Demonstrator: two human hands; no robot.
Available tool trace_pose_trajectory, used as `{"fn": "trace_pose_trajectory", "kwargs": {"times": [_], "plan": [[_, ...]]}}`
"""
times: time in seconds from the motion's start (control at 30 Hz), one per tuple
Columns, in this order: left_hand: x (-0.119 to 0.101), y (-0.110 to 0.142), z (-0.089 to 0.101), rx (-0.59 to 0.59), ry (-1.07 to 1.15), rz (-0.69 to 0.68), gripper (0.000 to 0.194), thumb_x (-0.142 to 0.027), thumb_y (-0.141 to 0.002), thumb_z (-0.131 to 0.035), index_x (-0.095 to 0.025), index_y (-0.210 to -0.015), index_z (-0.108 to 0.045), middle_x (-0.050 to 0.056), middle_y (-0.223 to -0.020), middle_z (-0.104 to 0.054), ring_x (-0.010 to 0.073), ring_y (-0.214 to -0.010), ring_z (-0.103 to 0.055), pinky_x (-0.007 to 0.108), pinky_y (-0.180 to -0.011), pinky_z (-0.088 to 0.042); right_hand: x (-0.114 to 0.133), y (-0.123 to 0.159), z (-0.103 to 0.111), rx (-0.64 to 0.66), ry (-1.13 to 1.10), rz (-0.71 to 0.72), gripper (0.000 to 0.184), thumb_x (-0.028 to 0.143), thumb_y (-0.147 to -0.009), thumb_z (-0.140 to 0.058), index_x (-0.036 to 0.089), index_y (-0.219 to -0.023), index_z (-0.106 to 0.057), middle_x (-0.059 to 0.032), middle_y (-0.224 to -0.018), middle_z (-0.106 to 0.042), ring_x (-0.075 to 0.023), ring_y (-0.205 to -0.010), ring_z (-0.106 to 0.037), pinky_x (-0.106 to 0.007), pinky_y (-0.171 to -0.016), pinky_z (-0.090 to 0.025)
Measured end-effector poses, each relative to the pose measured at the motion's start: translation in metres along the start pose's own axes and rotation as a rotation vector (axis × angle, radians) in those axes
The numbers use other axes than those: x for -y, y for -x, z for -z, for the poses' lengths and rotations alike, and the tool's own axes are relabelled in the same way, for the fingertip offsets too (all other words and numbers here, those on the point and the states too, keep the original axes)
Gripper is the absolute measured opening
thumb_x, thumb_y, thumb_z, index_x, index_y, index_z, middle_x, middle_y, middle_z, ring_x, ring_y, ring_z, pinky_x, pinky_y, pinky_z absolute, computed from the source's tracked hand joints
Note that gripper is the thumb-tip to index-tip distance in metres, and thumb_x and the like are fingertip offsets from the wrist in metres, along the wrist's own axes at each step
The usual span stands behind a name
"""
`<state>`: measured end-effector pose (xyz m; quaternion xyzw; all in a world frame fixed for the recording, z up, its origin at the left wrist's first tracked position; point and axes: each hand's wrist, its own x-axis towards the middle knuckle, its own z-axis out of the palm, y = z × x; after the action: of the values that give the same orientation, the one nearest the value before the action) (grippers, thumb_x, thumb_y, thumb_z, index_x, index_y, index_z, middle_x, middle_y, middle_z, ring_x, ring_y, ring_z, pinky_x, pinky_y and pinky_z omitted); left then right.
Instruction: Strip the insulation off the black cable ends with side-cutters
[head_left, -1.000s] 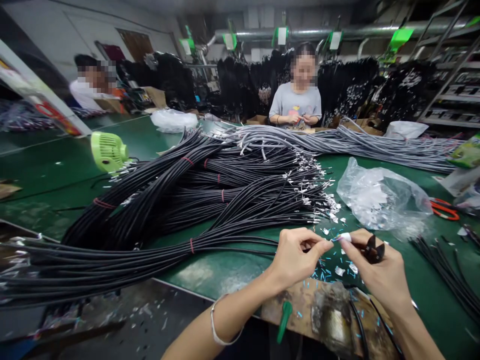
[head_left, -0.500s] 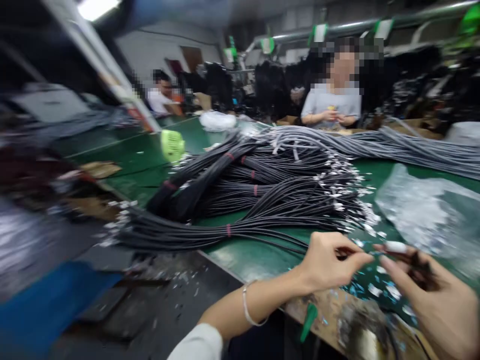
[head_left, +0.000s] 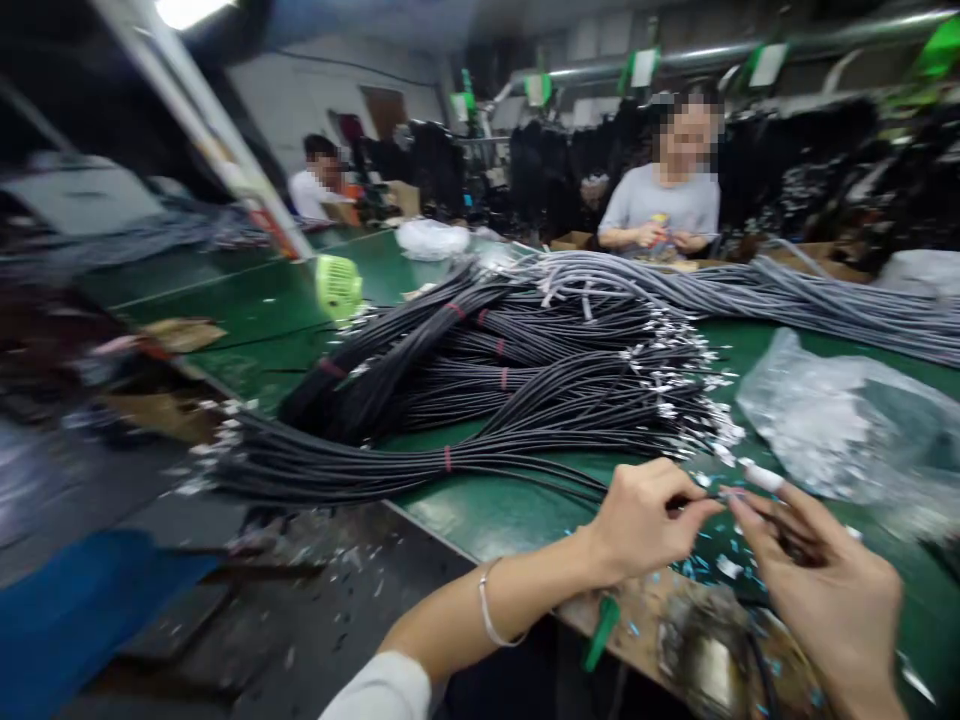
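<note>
My left hand (head_left: 643, 520) pinches the end of a thin black cable (head_left: 570, 490) that runs leftward over the green table (head_left: 480, 510). My right hand (head_left: 817, 580) is closed round a small dark cutting tool, and its taped index fingertip meets the left fingertips at the cable end. The picture is smeared by motion, so the tool shows only as a dark shape. Small blue and white wire scraps (head_left: 712, 565) lie under both hands. Big bundles of black cables (head_left: 480, 400) tied with red bands lie just beyond the hands.
Grey cables (head_left: 787, 290) stretch across the far side. A clear plastic bag (head_left: 840, 420) lies at right. A green fan (head_left: 339, 285) stands at left. A person in a grey shirt (head_left: 660, 205) works opposite; another sits far left. A worn wooden board (head_left: 697, 640) sits at the near edge.
The view has swung left and then steadied. Both hands stay together at the cable end, and the right hand has drawn in closer to the left.
</note>
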<state>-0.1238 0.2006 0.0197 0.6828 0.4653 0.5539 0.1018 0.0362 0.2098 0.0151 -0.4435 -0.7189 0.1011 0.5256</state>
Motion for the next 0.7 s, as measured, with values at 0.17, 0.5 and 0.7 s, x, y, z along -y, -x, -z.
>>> {"fn": "trace_pose_trajectory", "kwargs": {"times": [0.17,0.5,0.7], "plan": [[-0.005,0.002,0.001,0.008,0.025,0.065,0.015,-0.020,-0.076,-0.066,-0.013,-0.063,-0.065,0.002,-0.055,-0.059,0.0094,-0.049,-0.051,0.020,-0.047,-0.037,0.000,-0.001,-0.003,-0.020,0.294,0.235,0.031,0.017,-0.076,-0.063,0.018,-0.106,-0.061,-0.0020,-0.081,-0.075,-0.0184,-0.066,-0.071,-0.025,-0.058,-0.054],[0.006,-0.013,0.014,0.051,0.227,0.375,0.031,-0.037,-0.085,-0.054,-0.011,-0.071,-0.063,0.001,-0.053,-0.058,0.0083,-0.043,-0.052,0.018,-0.041,-0.040,-0.003,-0.008,0.003,-0.117,0.197,0.099,0.025,0.022,-0.073,-0.065,0.018,-0.097,-0.068,-0.0028,-0.079,-0.074,-0.0178,-0.064,-0.068,-0.028,-0.065,-0.053],[0.021,-0.019,0.029,0.558,-0.123,0.374,0.023,-0.026,-0.087,-0.051,-0.014,-0.080,-0.068,0.001,-0.062,-0.066,0.0119,-0.054,-0.063,0.021,-0.054,-0.050,-0.024,-0.021,0.003,-0.022,0.194,-0.005,0.024,0.025,-0.074,-0.061,0.015,-0.095,-0.068,-0.0066,-0.085,-0.073,-0.0211,-0.074,-0.069,-0.029,-0.070,-0.052]]}}
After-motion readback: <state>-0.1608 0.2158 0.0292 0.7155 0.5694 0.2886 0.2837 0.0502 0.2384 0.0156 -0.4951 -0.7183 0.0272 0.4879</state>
